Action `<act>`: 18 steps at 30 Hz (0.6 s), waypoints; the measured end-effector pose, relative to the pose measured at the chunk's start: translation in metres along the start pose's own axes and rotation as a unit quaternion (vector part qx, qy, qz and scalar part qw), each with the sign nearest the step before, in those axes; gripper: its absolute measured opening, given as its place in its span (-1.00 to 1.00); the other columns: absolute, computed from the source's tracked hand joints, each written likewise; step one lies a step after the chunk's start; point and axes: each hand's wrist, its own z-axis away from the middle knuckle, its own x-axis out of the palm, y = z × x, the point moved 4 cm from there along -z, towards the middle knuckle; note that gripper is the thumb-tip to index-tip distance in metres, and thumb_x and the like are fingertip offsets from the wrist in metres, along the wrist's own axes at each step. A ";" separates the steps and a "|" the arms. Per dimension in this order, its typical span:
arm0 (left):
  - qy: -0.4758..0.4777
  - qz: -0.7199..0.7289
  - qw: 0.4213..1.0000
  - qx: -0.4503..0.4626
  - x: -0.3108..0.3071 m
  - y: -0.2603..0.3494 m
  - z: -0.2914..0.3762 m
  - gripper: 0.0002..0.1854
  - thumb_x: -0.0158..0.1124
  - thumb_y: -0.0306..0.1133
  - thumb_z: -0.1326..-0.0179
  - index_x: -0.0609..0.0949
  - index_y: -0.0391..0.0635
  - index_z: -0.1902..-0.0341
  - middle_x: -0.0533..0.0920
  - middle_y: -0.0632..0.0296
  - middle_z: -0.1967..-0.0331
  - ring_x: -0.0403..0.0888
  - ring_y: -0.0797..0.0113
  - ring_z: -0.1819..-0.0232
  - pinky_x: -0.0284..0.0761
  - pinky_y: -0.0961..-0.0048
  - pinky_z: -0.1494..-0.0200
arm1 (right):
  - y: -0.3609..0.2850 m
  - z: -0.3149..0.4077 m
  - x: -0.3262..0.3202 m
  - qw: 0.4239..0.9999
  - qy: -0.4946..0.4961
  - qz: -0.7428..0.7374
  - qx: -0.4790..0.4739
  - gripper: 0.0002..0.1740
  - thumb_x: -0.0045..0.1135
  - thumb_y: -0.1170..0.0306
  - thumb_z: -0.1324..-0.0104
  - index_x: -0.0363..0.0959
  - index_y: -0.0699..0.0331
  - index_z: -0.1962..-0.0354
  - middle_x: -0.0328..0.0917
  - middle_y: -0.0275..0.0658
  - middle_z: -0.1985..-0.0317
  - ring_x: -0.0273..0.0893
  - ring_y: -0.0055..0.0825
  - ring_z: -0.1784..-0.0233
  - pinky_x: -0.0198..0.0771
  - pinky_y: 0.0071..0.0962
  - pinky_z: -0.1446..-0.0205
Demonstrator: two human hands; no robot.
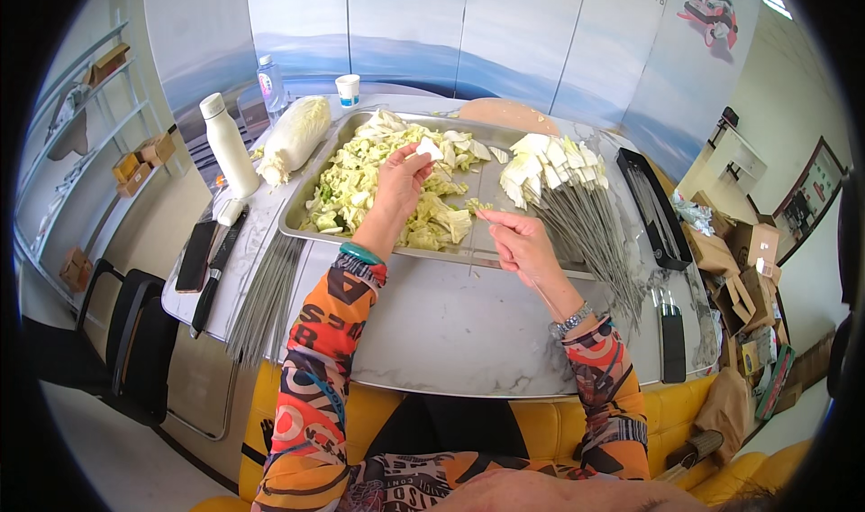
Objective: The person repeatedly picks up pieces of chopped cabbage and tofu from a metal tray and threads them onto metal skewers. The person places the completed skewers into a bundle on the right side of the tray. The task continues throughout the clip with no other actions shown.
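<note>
My left hand (400, 182) pinches a white piece of napa cabbage (430, 149) between thumb and fingertips, above a heap of chopped cabbage (358, 167) in a large metal tray (292, 216). Lower and to the right, the fingers of my right hand (519, 243) are closed on a thin skewer (538, 287) that runs back along the wrist. A yellowish leaf scrap (477, 205) is near its fingertips; whether it is on the skewer I cannot tell. At the tray's right end lies a pile of skewers (591, 235) with cabbage pieces (551, 164) threaded on their far ends.
Bare skewers (265, 302) stick out past the tray's near left edge. A kitchen knife (219, 265), a phone (196, 255), a white bottle (231, 150) and a whole napa cabbage (297, 137) lie or stand left. A black box (652, 208) of skewers is right.
</note>
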 end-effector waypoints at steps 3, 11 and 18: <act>0.000 -0.001 1.000 -0.009 0.000 0.000 0.001 -0.73 0.22 -0.60 -0.14 0.47 -0.22 0.07 0.58 0.22 0.26 0.56 0.47 0.31 0.50 0.66 0.28 | 0.000 0.000 0.000 1.000 0.003 -0.002 -0.001 -0.61 -0.06 0.52 -0.32 0.36 0.42 -0.10 0.11 -0.55 0.69 -0.03 -0.82 0.72 -0.08 -0.70 0.71; -0.022 0.008 0.999 -0.037 0.000 -0.002 0.000 -0.73 0.22 -0.58 -0.16 0.45 -0.21 0.07 0.58 0.23 0.26 0.57 0.46 0.29 0.50 0.67 0.28 | 0.003 -0.001 -0.003 1.000 -0.014 -0.005 -0.008 -0.59 -0.06 0.51 -0.31 0.33 0.45 -0.11 0.15 -0.52 0.68 0.01 -0.82 0.71 -0.03 -0.72 0.72; -0.009 0.016 0.999 -0.036 0.003 0.001 0.003 -0.74 0.21 -0.61 -0.14 0.48 -0.26 0.07 0.60 0.16 0.28 0.57 0.45 0.35 0.51 0.66 0.32 | 0.002 -0.001 -0.001 1.000 0.001 0.004 -0.011 -0.62 -0.07 0.52 -0.32 0.37 0.42 -0.09 0.14 -0.54 0.68 0.00 -0.82 0.73 -0.06 -0.70 0.72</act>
